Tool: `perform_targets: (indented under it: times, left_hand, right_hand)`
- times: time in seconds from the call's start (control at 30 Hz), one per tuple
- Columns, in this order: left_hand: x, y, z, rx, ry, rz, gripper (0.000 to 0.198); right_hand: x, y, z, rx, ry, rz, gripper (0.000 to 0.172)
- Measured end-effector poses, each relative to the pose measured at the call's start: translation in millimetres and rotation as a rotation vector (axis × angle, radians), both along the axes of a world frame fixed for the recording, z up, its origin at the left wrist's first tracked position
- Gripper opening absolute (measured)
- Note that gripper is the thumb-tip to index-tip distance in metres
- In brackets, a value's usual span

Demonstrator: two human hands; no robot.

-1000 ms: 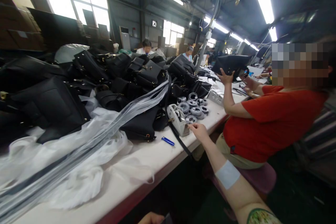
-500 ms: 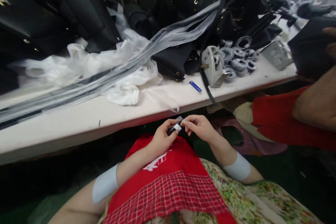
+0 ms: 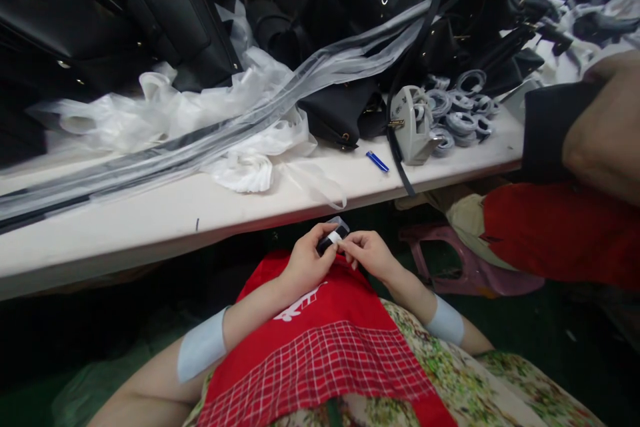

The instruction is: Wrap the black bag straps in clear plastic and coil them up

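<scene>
My left hand [image 3: 311,257] is closed around a small black bundle [image 3: 326,244] just off the table's front edge, above my lap. A white band wraps the bundle's middle, and clear plastic shows at its far end. The fingertips of my right hand [image 3: 369,252] are pinched together at the white band, on the bundle's right side. Its other fingers are curled beneath. What exactly the bundle is, I cannot make out.
On the white table [image 3: 150,227] lie plastic-wrapped straps [image 3: 240,123], crumpled white wrapping [image 3: 200,107], a small blue object [image 3: 377,161], a grey tape dispenser [image 3: 413,123] and several coils [image 3: 463,121]. Black bags [image 3: 170,7] stand behind. At right, a co-worker's arm [image 3: 607,127] reaches in above a pink stool [image 3: 470,267].
My right hand has shifted slightly left and down, its fingertips now at the white band rather than the bundle's far end. The co-worker's arm and a dark item have moved left.
</scene>
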State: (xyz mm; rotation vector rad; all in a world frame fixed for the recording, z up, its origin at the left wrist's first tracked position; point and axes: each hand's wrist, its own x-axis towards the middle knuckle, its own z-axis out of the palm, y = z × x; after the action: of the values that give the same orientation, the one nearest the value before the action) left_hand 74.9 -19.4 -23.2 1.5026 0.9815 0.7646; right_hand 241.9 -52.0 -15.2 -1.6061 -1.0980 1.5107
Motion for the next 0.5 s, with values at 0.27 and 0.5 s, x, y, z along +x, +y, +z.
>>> perform_targets:
  times: [0.27, 0.5]
  left_hand:
    - [-2, 1, 3.5, -0.058, 0.002, 0.078, 0.024]
    - [-10, 8, -2.3, 0.030, 0.076, 0.166, 0.028]
  right_hand:
    - [-12, -1, -2.4, -0.009, 0.067, -0.059, 0.041]
    - [-27, 6, -10.9, -0.075, 0.326, -0.067, 0.037]
